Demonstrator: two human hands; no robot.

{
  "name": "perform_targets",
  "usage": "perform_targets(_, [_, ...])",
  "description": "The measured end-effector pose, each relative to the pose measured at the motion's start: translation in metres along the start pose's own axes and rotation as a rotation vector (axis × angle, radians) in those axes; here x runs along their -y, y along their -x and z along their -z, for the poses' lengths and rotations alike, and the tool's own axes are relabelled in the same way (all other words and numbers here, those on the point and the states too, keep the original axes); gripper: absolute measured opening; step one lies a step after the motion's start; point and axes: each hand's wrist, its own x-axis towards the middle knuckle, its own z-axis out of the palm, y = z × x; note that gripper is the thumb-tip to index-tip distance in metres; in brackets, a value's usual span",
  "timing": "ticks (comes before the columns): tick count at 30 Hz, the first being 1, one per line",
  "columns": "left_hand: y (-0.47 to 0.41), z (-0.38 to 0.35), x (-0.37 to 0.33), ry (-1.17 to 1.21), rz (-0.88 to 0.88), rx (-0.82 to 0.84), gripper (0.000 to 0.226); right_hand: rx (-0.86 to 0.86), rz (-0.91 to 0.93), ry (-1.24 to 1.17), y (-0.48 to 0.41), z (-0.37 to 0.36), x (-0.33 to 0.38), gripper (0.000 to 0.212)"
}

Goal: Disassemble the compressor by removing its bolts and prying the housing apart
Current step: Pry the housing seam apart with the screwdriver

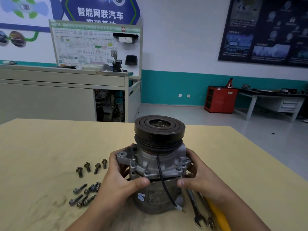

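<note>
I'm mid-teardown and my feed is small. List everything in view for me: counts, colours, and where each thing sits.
compressor: one, grey housing, black pulley on top, upright at table centre
wire: one, black, hangs down the compressor's front
flanged bolts: four, dark, row on the table left of the compressor
socket-head bolts: about seven, dark, loose heap nearer than the row
wrenches: two as far as I can tell, steel, right of the compressor
yellow-handled tool: one, beside the wrenches, partly hidden by the arm
table: one, tan
red cabinet: one, by the far wall
left hand: grips the housing's left side
right hand: grips the housing's right side
</note>
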Motion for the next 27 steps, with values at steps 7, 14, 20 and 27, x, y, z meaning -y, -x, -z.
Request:
perform_targets(7, [0.001,0.001,0.000,-0.016,-0.010,-0.060,0.095,-0.092,0.045,0.003,0.004,-0.005,-0.001,0.109])
perform_targets(14, [0.007,0.002,0.003,-0.042,-0.014,-0.089,0.086,-0.101,0.084,0.038,0.008,-0.008,0.006,0.102])
perform_targets(20, [0.010,0.002,0.000,-0.054,-0.020,-0.070,0.084,-0.047,0.060,0.035,0.011,-0.006,0.012,0.102])
perform_targets(27, [0.009,0.009,-0.004,-0.057,0.042,0.079,0.103,-0.014,0.077,0.065,0.009,-0.004,0.020,0.102])
